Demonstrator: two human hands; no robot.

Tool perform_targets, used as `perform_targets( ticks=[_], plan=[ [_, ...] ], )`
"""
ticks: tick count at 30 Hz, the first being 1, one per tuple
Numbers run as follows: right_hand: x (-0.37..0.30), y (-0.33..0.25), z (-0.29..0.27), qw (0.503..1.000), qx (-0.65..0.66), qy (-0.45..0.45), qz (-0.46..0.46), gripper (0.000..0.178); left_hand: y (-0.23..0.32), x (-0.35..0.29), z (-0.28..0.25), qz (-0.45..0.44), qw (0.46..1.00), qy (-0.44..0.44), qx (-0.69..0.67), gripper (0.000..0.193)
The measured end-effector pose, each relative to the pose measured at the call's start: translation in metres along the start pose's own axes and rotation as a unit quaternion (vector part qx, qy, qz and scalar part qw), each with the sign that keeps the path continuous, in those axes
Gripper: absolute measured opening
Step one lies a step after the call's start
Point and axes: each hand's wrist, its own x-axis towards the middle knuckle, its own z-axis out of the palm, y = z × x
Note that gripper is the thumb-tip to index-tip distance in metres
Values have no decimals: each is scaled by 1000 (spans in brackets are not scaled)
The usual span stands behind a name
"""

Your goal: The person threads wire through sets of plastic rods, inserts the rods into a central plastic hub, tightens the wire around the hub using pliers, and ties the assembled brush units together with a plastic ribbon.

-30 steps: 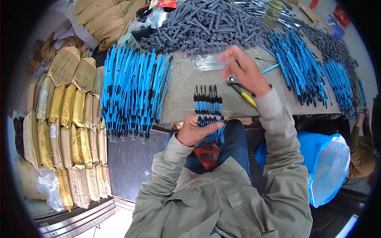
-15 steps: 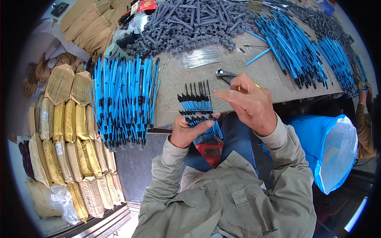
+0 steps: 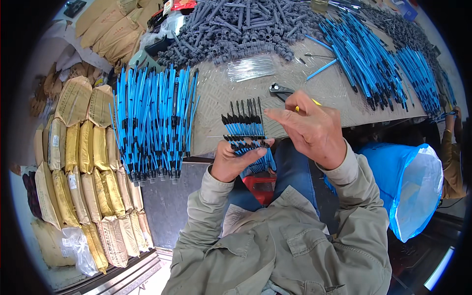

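Observation:
My left hand (image 3: 235, 161) is closed round a bundle of thin blue rods with black ends (image 3: 246, 127), held upright near the table's front edge. A thin straight wire (image 3: 215, 136) lies across the bundle, just above my left thumb. My right hand (image 3: 314, 129) hovers right of the bundle, its fingers bent and the index finger reaching toward the black tips. Pliers with a dark head (image 3: 279, 90) and yellow handles appear to be in my right hand; its fingers partly hide the handles. Whether the right fingertips also touch wire is too small to tell.
Blue rods stand in a large cluster (image 3: 152, 123) at left. More lie in a pile (image 3: 364, 61) at right. Grey plastic fittings (image 3: 236, 29) are heaped at the back, behind a bag of wires (image 3: 250, 68). A blue sack (image 3: 400, 189) is beside me; stacked bags (image 3: 86, 147) stand left.
The bundle and the wire have shifted very slightly in my left hand. My right hand stays almost in place, and the view has moved a little.

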Motion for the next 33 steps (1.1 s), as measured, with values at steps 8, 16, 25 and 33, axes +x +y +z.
perform_targets(
  ticks=[8, 16, 25, 33],
  plan=[
    [23, -13, -15, 989, -107, -84, -49, 18, 4, -3, 3, 4, 999, 1, 47, 5],
    [19, -14, -15, 990, -90, -110, -7, 11, 3, -3, 3, 13, 998, 1, 62, 5],
    [28, -1, -22, 988, -25, -148, -21, 6, -7, 0, -3, 28, 999, -31, 30, 12],
    [32, 12, -14, 982, 130, -133, -19, 9, -5, -1, -5, 26, 999, -40, 22, 20]
  ],
)
